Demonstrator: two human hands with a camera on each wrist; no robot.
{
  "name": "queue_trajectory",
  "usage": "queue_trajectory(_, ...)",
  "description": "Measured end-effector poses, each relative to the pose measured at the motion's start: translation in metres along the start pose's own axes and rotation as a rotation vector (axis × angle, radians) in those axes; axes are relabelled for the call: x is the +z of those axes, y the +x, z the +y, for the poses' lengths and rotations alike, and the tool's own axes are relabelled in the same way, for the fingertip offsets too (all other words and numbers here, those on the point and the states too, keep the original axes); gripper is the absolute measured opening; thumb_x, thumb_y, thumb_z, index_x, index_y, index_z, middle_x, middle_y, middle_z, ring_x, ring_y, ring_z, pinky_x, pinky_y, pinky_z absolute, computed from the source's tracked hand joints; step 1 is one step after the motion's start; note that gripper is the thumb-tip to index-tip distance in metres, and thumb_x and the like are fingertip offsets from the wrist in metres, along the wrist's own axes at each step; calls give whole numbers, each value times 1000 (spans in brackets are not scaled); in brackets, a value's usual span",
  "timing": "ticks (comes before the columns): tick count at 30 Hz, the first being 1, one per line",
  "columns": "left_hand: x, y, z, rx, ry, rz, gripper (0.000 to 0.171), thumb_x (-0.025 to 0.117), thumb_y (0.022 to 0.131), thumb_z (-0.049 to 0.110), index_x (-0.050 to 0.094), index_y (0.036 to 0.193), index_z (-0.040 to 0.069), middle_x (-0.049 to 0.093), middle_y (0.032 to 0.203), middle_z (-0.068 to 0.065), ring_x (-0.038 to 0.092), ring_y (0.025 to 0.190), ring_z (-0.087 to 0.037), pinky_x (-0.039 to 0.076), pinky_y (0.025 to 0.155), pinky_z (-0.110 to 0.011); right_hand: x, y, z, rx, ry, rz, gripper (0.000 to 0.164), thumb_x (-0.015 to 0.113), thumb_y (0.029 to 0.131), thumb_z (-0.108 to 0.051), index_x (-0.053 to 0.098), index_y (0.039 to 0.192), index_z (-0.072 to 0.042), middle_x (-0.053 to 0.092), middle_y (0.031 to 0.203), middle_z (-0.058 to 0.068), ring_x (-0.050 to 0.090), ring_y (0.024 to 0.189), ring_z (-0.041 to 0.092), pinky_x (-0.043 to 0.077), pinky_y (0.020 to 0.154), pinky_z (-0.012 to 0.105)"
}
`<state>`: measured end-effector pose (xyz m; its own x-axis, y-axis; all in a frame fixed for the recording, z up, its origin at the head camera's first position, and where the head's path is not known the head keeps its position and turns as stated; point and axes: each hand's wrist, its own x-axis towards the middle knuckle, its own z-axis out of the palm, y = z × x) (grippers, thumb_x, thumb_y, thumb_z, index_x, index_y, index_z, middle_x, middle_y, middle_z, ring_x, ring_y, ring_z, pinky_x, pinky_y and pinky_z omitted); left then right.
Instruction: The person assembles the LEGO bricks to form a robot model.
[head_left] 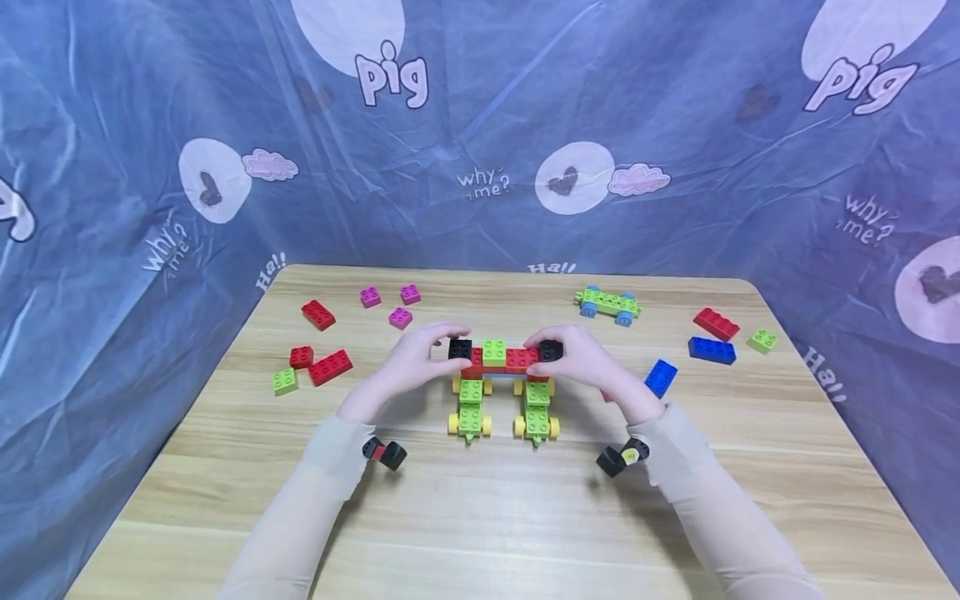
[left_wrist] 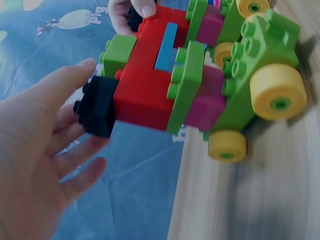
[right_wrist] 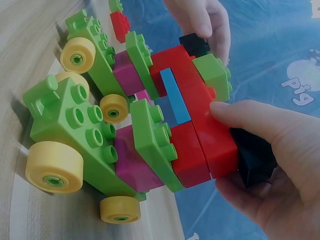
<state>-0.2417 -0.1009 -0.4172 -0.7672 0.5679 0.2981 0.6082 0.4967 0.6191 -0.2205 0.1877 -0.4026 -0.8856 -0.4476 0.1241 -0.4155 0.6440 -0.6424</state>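
A block model (head_left: 493, 367) stands on two green wheeled bases (head_left: 470, 408) with yellow wheels (left_wrist: 278, 91). Across its top run red bricks (right_wrist: 216, 135) with a light green brick (head_left: 494, 350) in the middle. My left hand (head_left: 412, 357) has its thumb and fingers around a black brick (left_wrist: 99, 106) at the model's left end. At the other end, my right hand (head_left: 576, 357) grips the model: the thumb presses a red brick, and the fingers reach round a second black brick (right_wrist: 254, 157). Purple bricks (right_wrist: 132, 155) sit between the bases and upright green bricks (right_wrist: 150, 145).
Left on the table lie red bricks (head_left: 330, 367), a green brick (head_left: 285, 382) and small pink bricks (head_left: 401, 317). A green car base with blue wheels (head_left: 609, 303) stands behind. Blue bricks (head_left: 712, 350), a red brick (head_left: 716, 323) and a green brick (head_left: 762, 341) lie right.
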Motion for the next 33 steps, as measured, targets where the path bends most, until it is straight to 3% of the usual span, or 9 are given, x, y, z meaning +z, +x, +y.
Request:
queue_trajectory(4,-10,-9,-4,-5,-3,65,48,74,84,26,62,125,4,63,128,-11,57,117,-27,49,95,-44,0,0,2,2,10,-4,35,78,79,-18,70,110,-5,71,106,11,64,99,26,50,87,41)
queue_trajectory(14,-48,-39,-26,-126,21,164,39,71,87,23,64,122,7,64,126,-13,57,118,-29,48,96,-47,3,-1,7,-9,20,17,36,78,79,-20,70,110,-6,71,108,11,64,101,27,50,89,44)
queue_trajectory(24,-86,-75,-64,-213,62,302,40,71,88,17,63,123,2,65,120,-18,58,111,-33,46,93,-50,5,-2,8,-14,15,34,36,78,80,-20,70,112,-6,70,110,12,64,103,29,50,90,45)
queue_trajectory(33,-107,-107,-94,-326,92,330,45,67,91,20,57,128,-3,59,124,-26,53,116,-40,44,94,-55,6,-3,8,-4,33,45,36,78,79,-19,69,112,-6,70,112,12,63,104,28,50,89,44)
